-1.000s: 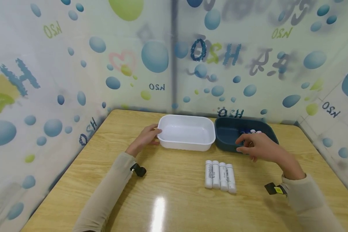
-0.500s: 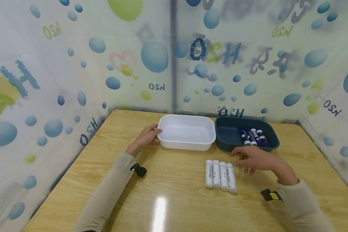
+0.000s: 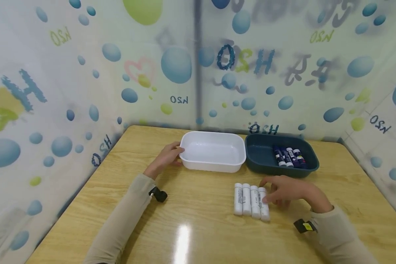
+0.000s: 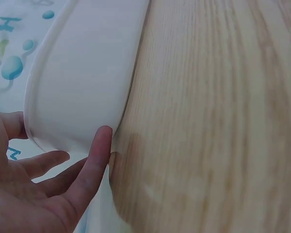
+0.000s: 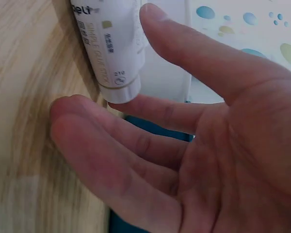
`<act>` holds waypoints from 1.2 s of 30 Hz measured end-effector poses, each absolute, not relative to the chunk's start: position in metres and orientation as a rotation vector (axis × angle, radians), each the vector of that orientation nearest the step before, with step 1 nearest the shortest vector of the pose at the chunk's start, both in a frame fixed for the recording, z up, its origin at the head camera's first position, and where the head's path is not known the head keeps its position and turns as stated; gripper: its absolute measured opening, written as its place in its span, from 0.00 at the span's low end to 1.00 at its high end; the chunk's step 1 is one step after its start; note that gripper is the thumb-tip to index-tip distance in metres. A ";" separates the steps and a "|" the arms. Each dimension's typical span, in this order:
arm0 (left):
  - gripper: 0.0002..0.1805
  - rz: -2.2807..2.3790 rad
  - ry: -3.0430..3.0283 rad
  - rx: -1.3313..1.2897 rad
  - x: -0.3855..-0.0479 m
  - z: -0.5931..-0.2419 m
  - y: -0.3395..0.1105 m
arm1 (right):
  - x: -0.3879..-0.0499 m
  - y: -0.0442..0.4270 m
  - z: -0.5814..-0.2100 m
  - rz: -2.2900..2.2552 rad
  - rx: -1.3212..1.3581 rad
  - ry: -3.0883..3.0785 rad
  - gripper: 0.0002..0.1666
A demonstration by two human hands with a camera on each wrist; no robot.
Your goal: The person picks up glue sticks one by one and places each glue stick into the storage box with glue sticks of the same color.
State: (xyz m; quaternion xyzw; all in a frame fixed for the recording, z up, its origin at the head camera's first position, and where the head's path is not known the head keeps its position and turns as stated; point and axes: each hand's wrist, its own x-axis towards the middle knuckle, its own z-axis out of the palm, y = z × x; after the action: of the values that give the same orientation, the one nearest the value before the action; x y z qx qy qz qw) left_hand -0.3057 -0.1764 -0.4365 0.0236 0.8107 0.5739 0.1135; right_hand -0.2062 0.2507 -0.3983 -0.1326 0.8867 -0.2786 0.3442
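Observation:
Several white glue sticks [image 3: 246, 200] lie side by side on the table, in front of the two trays. At the rightmost glue stick [image 5: 114, 48], my right hand [image 3: 285, 190] has its thumb against or close to the side and a finger by the far end; the fingers are loosely bent, not closed round it. My left hand [image 3: 164, 158] holds the left end of the white tray [image 3: 212, 166], thumb over the rim. In the left wrist view, its fingers [image 4: 99, 150] lie against the outer wall.
A dark blue tray [image 3: 262, 167] stands against the white tray's right end. Inside its right half lie several dark blue sticks with white ends [image 3: 288, 157]. Patterned wall sheets [image 3: 145, 73] border the wooden table [image 3: 145, 234] behind and at both sides.
My right hand has come from over the dark blue tray, toward the front left, down to the rightmost glue stick, uncovering the dark sticks. My left hand has stayed at the white tray.

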 end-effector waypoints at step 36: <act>0.28 1.723 2.343 0.028 -0.305 -0.437 -0.174 | -0.201 0.244 -0.401 -0.781 -0.367 2.250 0.32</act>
State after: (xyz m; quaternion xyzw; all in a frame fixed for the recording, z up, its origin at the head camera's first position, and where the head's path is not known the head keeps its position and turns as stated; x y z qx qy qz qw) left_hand -0.3051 -0.1738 -0.4371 0.0096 0.8001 0.5883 0.1166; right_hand -0.2012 0.2440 -0.4006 -0.1422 0.8719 -0.3028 0.3575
